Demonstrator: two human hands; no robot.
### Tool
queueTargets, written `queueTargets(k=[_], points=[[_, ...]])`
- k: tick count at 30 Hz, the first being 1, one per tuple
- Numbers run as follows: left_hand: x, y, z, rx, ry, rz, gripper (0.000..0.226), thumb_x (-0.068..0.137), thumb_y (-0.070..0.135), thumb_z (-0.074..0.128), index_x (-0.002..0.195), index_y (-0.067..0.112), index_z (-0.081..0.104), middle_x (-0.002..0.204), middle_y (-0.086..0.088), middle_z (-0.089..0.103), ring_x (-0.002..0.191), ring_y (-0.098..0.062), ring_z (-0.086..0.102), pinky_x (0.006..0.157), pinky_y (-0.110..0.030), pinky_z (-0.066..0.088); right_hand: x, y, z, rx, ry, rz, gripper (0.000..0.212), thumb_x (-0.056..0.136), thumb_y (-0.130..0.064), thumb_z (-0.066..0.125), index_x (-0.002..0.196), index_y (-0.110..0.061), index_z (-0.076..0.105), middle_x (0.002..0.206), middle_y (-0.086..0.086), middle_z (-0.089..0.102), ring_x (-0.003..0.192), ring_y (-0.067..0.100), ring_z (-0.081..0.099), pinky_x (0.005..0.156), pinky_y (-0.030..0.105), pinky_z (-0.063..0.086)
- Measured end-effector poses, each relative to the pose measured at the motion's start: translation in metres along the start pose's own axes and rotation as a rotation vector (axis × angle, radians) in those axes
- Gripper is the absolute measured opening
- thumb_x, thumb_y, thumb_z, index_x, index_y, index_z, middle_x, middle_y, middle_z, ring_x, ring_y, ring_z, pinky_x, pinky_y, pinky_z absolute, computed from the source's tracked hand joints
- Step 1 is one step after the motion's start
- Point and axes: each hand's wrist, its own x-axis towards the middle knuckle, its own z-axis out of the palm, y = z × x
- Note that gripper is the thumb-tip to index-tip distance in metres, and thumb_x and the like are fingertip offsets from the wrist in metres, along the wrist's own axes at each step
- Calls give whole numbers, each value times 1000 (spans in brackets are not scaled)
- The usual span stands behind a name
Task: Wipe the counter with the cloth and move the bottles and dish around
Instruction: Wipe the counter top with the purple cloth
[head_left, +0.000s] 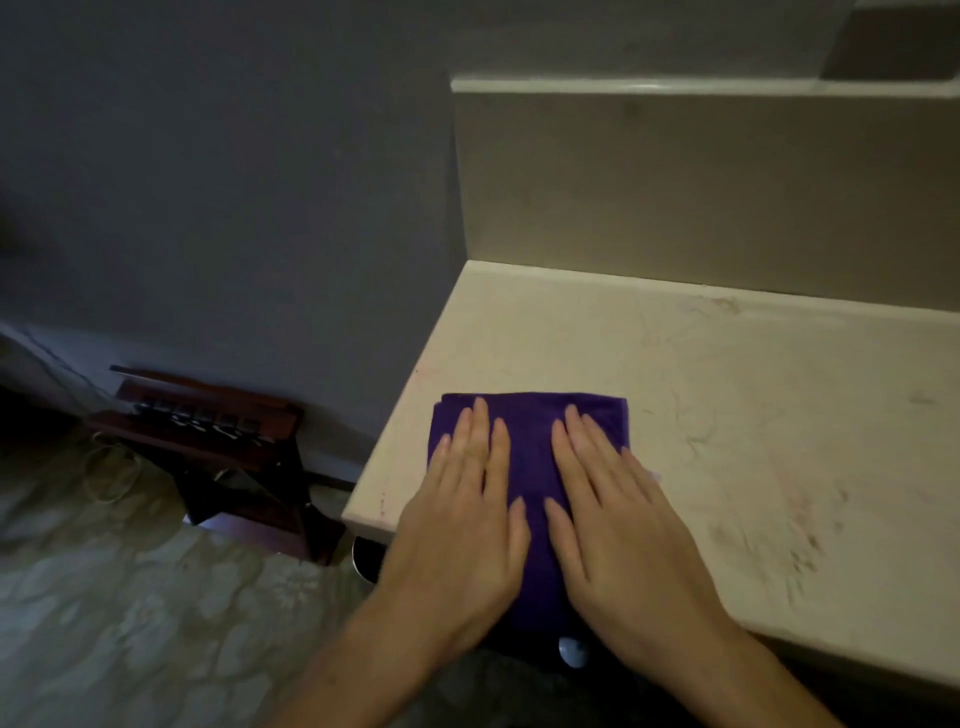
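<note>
Head view: the left hand (462, 525) and right hand (618, 525) are lying flat, fingers extended and barely spread, pressing the folded purple cloth (530, 462) at the near-left corner of the pale marble counter (753, 415). Wiping is in hand; sweeping right toward the dark smudges (779, 540) should come next. No bottles or dish are showing.

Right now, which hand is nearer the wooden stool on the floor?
Left. The left hand lies flat on the purple cloth at the counter's left edge, on the side of the wooden stool; the right hand lies beside it, farther away.

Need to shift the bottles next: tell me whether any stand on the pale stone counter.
No: the pale stone counter bears only the folded purple cloth.
</note>
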Motion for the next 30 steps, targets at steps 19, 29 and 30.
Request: queueTargets(k=[19,29,30], points=[[247,-95,-26,120,9,152,63,112,37,20,165,4,7,173,-15,0,161,-23,3,130,-38,4,243,47,6,-85,3,80,66,107,-45,18,163,-11,11,172,7,7,158,21,8,128,41,9],[114,-119,-11,50,95,90,76,102,50,9,164,7,6,173,-10,-2,160,-17,-1,128,-30,1,163,-25,35,-41,51,-66,69,100,-45,16,162,-14,21,170,8,17,157,22,15,126,46,14],[97,-122,-5,34,116,83,81,97,52,4,164,8,6,173,-8,-2,159,-16,-1,127,-30,1,150,-31,36,-25,56,-92,69,100,-45,17,162,-14,22,170,8,18,157,22,16,126,46,14]])
